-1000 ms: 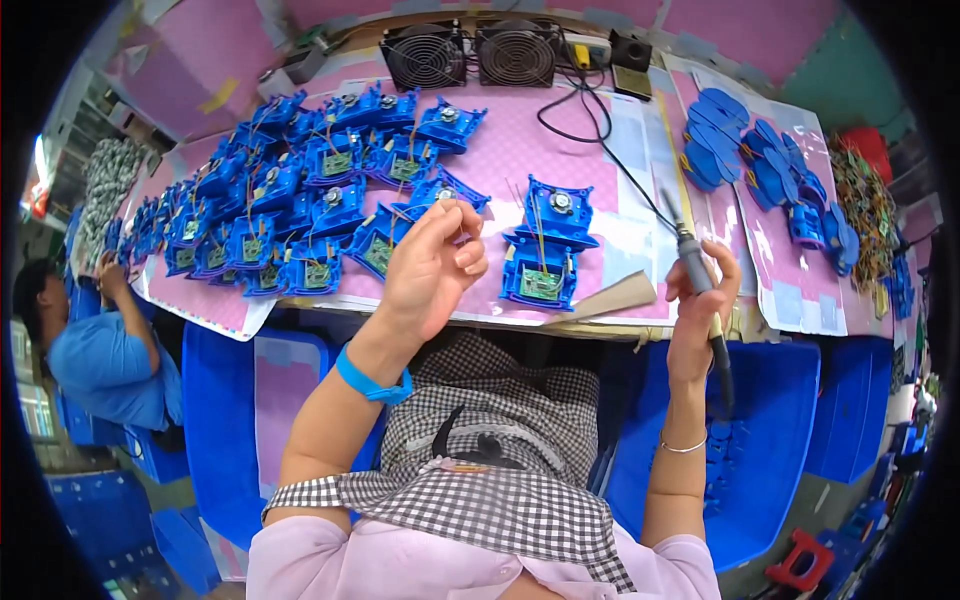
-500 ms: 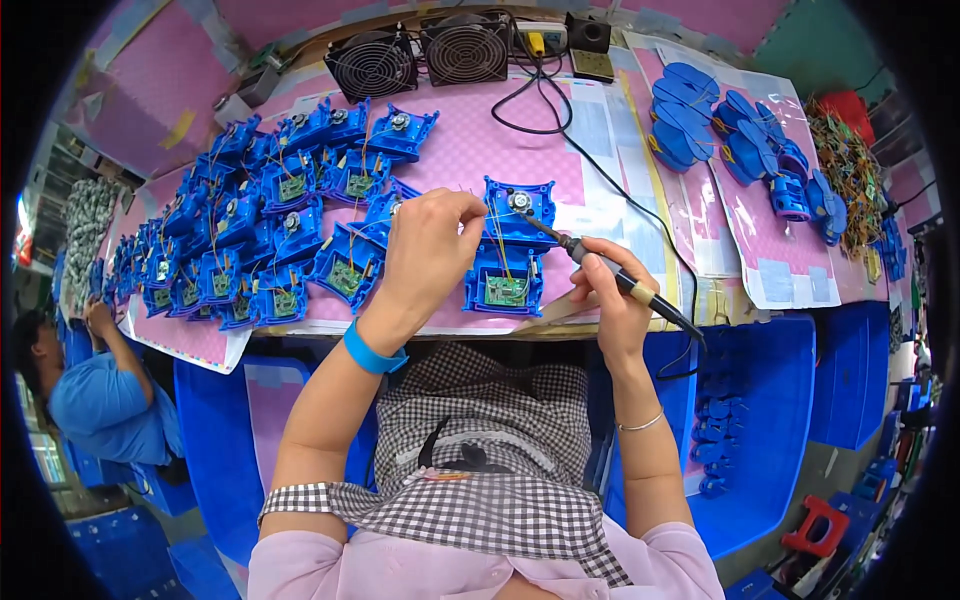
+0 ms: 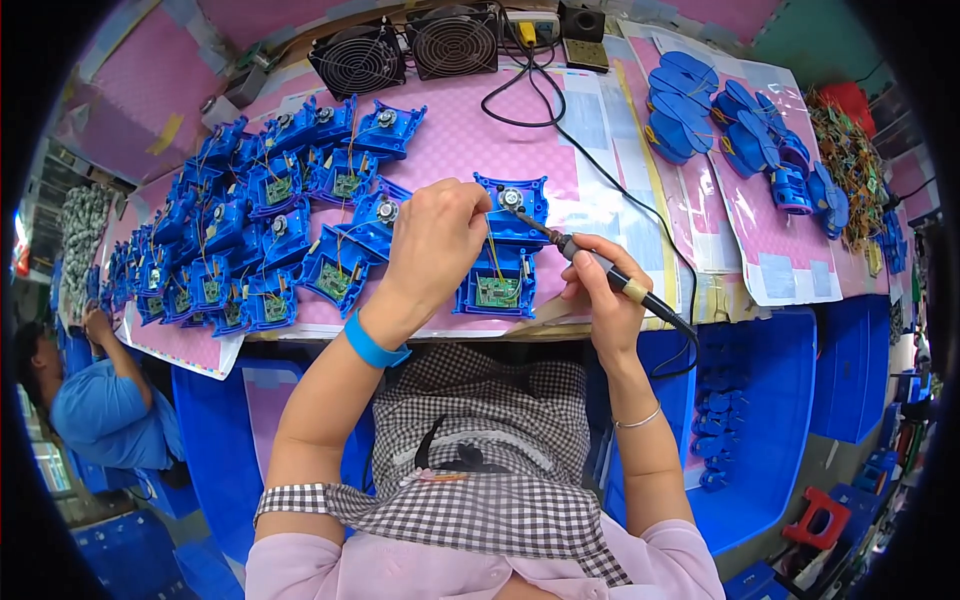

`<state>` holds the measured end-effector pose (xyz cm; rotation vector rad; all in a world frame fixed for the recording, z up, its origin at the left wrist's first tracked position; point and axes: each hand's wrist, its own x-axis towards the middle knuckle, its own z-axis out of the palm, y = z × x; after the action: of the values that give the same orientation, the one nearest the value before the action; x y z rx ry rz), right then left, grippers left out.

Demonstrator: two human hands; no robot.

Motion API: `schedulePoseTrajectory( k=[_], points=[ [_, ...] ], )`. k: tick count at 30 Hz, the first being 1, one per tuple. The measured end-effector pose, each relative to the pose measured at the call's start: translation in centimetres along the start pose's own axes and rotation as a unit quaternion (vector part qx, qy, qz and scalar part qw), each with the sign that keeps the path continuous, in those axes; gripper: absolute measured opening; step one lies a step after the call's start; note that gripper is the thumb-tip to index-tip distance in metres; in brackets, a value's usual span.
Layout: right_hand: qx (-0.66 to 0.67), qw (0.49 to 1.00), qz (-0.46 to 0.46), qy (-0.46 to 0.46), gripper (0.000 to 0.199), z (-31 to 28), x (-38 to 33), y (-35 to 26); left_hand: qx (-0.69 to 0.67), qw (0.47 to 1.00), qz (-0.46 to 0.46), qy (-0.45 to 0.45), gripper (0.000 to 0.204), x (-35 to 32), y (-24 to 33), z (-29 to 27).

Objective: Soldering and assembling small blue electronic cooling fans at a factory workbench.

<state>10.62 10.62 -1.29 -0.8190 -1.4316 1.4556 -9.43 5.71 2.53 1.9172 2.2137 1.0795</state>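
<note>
Blue plastic housing (image 3: 535, 190), two open halves, smooth moulded walls, flared corners: lay nr front edge of bench (image 3: 460, 125), between the hands. Upper half carried round metal-rimmed disc (image 3: 511, 198); lower half, flat rectangular green circuit bd (image 3: 497, 291) w/ small raised parts. Thin yellowish wires (image 3: 495, 258) ran betw. halves.

R hand (image 3: 612, 300): fingers curled, thumb pressed in, gripping soldering iron (image 3: 640, 292) like a pen; slim dark handle, pale band, narrow tip slanted to disc's rim. Contact: couldn't tell. L hand (image 3: 437, 245): at upper half's left side, back of hand up, fingers bent, thumb & index tips drawn close; couldn't tell if they pinched anything.

Bench top: pink patterned sheet, glossy in places, w/ pale papers to R. Smooth black cord (image 3: 627, 190) curved across, looped toward back. L side: crowded cluster of similar blue housings (image 3: 270, 230), boxy, wires poking out. Back: two squarish black fans (image 3: 357, 66), round wire grilles. R side: overlapping rounded flat blue pieces (image 3: 683, 90); beyond, tangled multicol. wire heap (image 3: 850, 165).

Below: deep smooth-walled blue bin (image 3: 760, 480). Person wore checked cloth apron (image 3: 500, 510). Far L: co-worker (image 3: 110, 410), blue top.
</note>
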Motion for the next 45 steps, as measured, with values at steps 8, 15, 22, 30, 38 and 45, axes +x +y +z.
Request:
schedulePoseTrajectory(
  k=[8,15,22,30,38,45],
  points=[
    [-0.056,0.998,-0.042,0.004,0.022,0.2,-0.2,-0.4,0.017,1.0,0.014,0.009,0.011,0.0,-0.1,0.2],
    [-0.085,0.996,-0.021,0.028,0.021,-1.9,1.0,-2.3,0.005,1.0,0.026,-0.01,0.007,-0.2,1.0,0.7],
    [-0.101,0.995,-0.003,-0.007,0.021,-2.5,1.5,-1.8,0.04,0.999,0.018,-0.026,0.009,0.5,1.3,2.3],
    [-0.105,0.994,0.005,-0.017,0.02,-2.7,1.7,-1.2,0.007,0.999,0.034,-0.025,0.008,0.6,1.1,2.7],
    [-0.113,0.993,-0.015,-0.02,0.019,-2.7,1.7,-1.3,0.016,0.999,0.023,-0.038,0.009,0.9,1.5,3.0],
    [-0.104,0.993,-0.047,-0.017,0.018,-2.5,1.7,-1.2,-0.052,0.998,-0.034,0.023,0.016,0.2,0.9,-0.6]
  ],
)
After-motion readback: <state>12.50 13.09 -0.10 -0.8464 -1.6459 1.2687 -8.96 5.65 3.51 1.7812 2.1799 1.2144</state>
